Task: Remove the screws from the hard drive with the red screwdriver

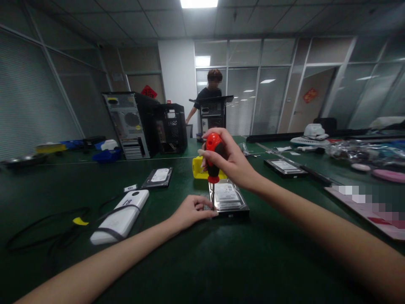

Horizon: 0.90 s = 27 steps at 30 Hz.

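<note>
A screwdriver (pixel 214 153) with a red and black handle stands nearly upright, its shaft reaching down to the front left corner of a hard drive (pixel 227 194). My right hand (pixel 230 157) is closed around the handle from above. Low on the left, my left hand (pixel 193 211) grips that same corner of the drive, thumb in front and fingers curled, close beside the screwdriver's tip. The tip itself is hard to make out. The drive lies flat on the green table (pixel 202 261), label side up. Just behind it sits a yellow tray (pixel 198 168), partly hidden by my right hand.
Another hard drive (pixel 158 177) lies left, and one more (pixel 284 167) right. A white power bank (pixel 122 217) with a strap and black cables is at front left. Computer cases (pixel 131 126) stand at the back, where a person (pixel 210 88) is. Plastic bags (pixel 357 150) lie right.
</note>
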{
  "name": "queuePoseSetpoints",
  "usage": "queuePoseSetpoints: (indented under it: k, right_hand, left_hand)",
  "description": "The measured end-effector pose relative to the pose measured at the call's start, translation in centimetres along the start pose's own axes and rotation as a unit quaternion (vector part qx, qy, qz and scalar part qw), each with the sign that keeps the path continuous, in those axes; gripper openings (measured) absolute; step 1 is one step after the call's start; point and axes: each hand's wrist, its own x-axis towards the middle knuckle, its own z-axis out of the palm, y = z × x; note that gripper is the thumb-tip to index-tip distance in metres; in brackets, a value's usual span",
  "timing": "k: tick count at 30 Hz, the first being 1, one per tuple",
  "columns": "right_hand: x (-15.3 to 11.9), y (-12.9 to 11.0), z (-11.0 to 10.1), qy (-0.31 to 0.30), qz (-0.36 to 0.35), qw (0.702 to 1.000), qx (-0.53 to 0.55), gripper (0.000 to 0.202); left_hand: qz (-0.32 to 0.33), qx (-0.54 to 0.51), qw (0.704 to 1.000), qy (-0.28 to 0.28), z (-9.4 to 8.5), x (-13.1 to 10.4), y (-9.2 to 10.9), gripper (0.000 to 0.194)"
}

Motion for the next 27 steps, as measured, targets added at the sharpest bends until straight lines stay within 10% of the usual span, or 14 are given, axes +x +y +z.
queuePoseSetpoints:
  k: [27]
  right_hand:
    - [0.63,0.80,-0.08,0.025,0.062,0.997,0.044,0.031]
  left_hand:
    - [-0.041,-0.022,0.999,-0.018,-0.03,-0.11,0.42,0.033]
